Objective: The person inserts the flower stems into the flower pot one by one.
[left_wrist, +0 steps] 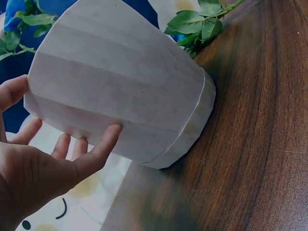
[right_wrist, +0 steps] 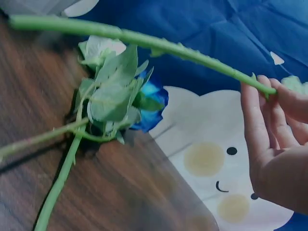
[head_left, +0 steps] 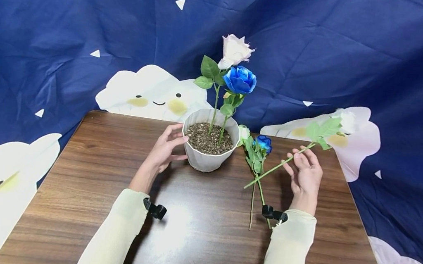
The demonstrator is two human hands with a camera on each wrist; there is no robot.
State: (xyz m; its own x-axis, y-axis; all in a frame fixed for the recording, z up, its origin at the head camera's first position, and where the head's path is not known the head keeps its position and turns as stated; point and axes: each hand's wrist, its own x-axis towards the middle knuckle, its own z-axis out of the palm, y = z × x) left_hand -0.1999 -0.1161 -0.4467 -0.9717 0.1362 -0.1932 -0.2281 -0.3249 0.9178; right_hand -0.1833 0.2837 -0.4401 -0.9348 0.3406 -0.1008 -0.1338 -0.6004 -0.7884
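Note:
A white faceted flowerpot [head_left: 207,162] filled with soil [head_left: 207,142] stands near the table's back edge. Upright in it are a pale pink-white rose [head_left: 235,51] and a blue rose [head_left: 240,80]. My left hand [head_left: 162,148] steadies the pot from the left, fingers spread along its wall [left_wrist: 115,82] and one fingertip at the rim. Over on the right, my right hand [head_left: 306,174] pinches the green stem [right_wrist: 183,52] of a white rose [head_left: 344,121] between thumb and fingers. That rose slants, bloom up to the right and stem end pointing down to the left.
Right of the pot, a blue rose [head_left: 262,143] and a white rose [head_left: 243,133] lie on the wooden table [head_left: 90,205], stems crossing toward the front. Behind the table hangs a dark blue cloth [head_left: 75,13] printed with smiling clouds.

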